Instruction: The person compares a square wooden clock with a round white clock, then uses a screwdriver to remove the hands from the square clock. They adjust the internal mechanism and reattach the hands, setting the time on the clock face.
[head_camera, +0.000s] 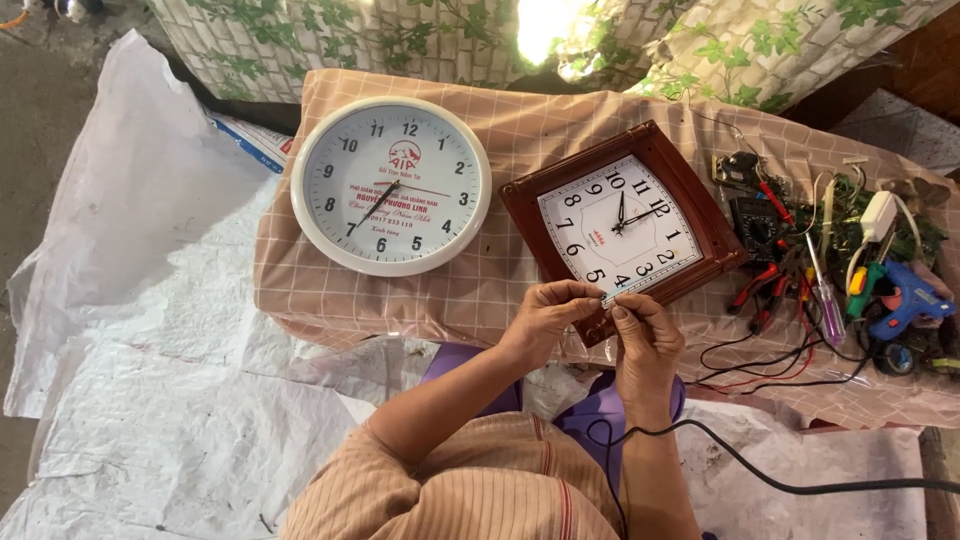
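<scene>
Grip: both hands meet at the near corner of the square brown-framed clock (622, 224); left hand (545, 315) has its fingertips pressed together on the frame edge, right hand (643, 335) pinches the same corner from the other side, and a thin pale sliver shows between the two sets of fingertips, too small to tell what it is.
Square clock: lies face up, turned like a diamond, on the checked cloth (500, 290), at the middle of the low table's near edge; its near corner overhangs toward the person.
Round clock: white-rimmed round clock (391, 186) lies face up to the left of the square one, near it but apart, toward the table's left end.
Tool pile: no box or tray holds the tools; they lie loose in a heap at the table's right end, among them red-handled pliers (762, 288), a clear-handled screwdriver (827, 300), a blue glue gun (905, 300), a dark multimeter (757, 226), a white plug (878, 215) and green circuit boards.
Wires: thin red and black leads run from the heap toward the near edge; a thicker black cable (800, 487) crosses below the right forearm.
Ground: white plastic sheeting (150, 400) spreads beside and in front of the table.
Person: striped tan sleeves, purple garment over the knees.
</scene>
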